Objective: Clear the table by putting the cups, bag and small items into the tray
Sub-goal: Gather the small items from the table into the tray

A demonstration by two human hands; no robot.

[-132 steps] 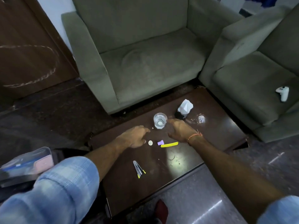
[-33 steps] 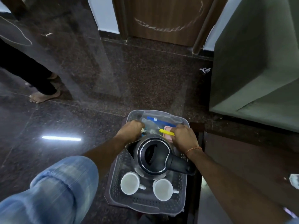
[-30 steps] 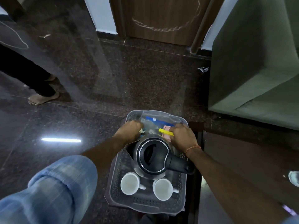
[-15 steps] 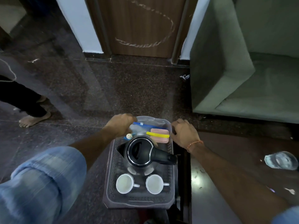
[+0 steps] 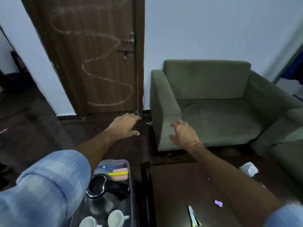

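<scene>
The clear plastic tray (image 5: pixel 130 177) stands at the lower left, beside the dark table (image 5: pixel 177 190). It holds a black kettle (image 5: pixel 105 190), two white cups (image 5: pixel 117 218), a pink block (image 5: pixel 119 174) with a yellow strip (image 5: pixel 118 173) on it, and a blue-marked bag (image 5: pixel 102 168). My left hand (image 5: pixel 126 125) hovers open above the floor, well beyond the tray. My right hand (image 5: pixel 183 135) is open too, in the air in front of the armchair. On the table lie a small purple piece (image 5: pixel 218 203), a grey and yellow pen-like item (image 5: pixel 193 217) and a white crumpled bag (image 5: pixel 248 168).
A green armchair (image 5: pixel 213 104) stands behind the table, and a second one (image 5: pixel 278 140) sits at the right. A brown door (image 5: pixel 91 54) with chalk scribbles faces me. Dark stone floor (image 5: pixel 32 128) spreads to the left.
Both hands have left the tray and lifted away, empty. The yellow strip now lies on the pink block in the tray. My view has swung up and right toward the table.
</scene>
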